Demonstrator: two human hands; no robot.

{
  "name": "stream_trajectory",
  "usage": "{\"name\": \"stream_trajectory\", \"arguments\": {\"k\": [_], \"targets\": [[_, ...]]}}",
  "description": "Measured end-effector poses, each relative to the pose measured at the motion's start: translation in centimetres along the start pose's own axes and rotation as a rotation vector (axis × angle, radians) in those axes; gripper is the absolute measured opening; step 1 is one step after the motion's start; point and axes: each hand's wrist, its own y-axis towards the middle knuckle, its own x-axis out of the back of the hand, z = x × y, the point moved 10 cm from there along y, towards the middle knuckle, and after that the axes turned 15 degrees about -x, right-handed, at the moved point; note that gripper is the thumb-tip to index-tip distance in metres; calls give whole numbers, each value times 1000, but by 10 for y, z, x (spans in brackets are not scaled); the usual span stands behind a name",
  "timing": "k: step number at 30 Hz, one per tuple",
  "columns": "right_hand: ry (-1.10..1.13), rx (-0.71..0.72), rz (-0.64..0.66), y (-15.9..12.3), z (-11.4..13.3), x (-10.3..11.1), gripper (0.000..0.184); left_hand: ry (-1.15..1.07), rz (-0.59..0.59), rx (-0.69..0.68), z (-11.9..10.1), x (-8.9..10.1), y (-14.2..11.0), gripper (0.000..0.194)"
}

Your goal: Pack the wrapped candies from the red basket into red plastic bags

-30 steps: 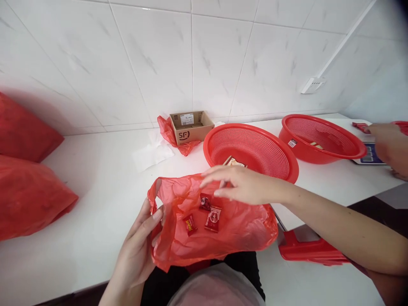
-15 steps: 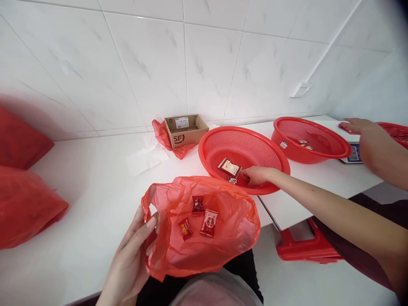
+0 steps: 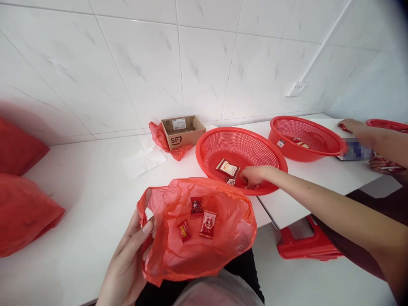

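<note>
My left hand (image 3: 132, 246) grips the rim of a thin red plastic bag (image 3: 219, 255), thumb on the near side. The bag's mouth gapes upward, showing a dark red packet (image 3: 196, 207), a small red-and-yellow packet (image 3: 184, 230) and a pink-and-red packet (image 3: 208, 224) inside. My right hand (image 3: 254, 176) reaches into a red perforated basket (image 3: 239, 138) with its fingers curled downward. What those fingertips pinch, if anything, is hidden. Left of them lie a cream-and-brown packet (image 3: 228, 168) and a smaller black-and-white one (image 3: 230, 181).
Behind sits an open cardboard box (image 3: 188, 138) on red plastic. Full red bags (image 3: 28, 216) stand at left. A second red basket (image 3: 296, 148) is at right, beside a co-worker's hands (image 3: 350, 126). Below the table edge is a red stool (image 3: 293, 246).
The view has shifted slightly. My right hand's fingers have curled a little more in the basket. The co-worker's second hand has appeared at right.
</note>
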Motion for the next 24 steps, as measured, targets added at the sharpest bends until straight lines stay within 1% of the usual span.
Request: {"name": "stream_trajectory", "arguments": {"k": [2,4,6,8,9,11,12,13,14,15,17,18,19,20,21,23,24], "targets": [[-49,-4,-2,3,3,-4,17,-14,9,2,0,-2,0,72],[-75,-1,-13,2,2,3,18,-17,-11,0,-1,1,-1,73],[-75,7,-45,-8,0,20,16,-13,-36,3,-1,4,-2,73],[6,71,-87,-30,5,43,13,-10,-39,8,-1,5,-3,72],[93,138,-104,-47,14,55,13,-12,-35,8,-1,4,-3,71],[362,346,-118,-92,42,75,19,-19,-26,-6,-2,2,-2,70],[467,445,-106,-116,58,79,22,-24,-21,-19,-3,1,-1,70],[531,525,-93,-138,75,79,23,-31,-12,-31,-3,-1,0,71],[545,583,-51,-157,94,71,24,-37,0,-39,-3,-2,1,72],[533,637,-40,-172,112,63,23,-42,12,-40,-3,-4,2,74],[469,716,-79,-191,141,50,25,-46,28,-31,-3,-6,4,75],[448,735,-119,-193,149,47,29,-48,30,-24,-2,-6,4,76],[449,736,-173,-191,151,50,34,-47,28,-20,-3,-6,4,76],[470,718,-244,-184,148,57,37,-44,24,-19,-4,-5,4,77],[498,680,-328,-175,139,67,38,-39,17,-21,-4,-3,3,77],[508,551,-489,-148,112,86,32,-28,-2,-30,-6,0,2,77],[462,470,-505,-131,99,87,30,-23,-12,-34,-7,2,1,77]]}}
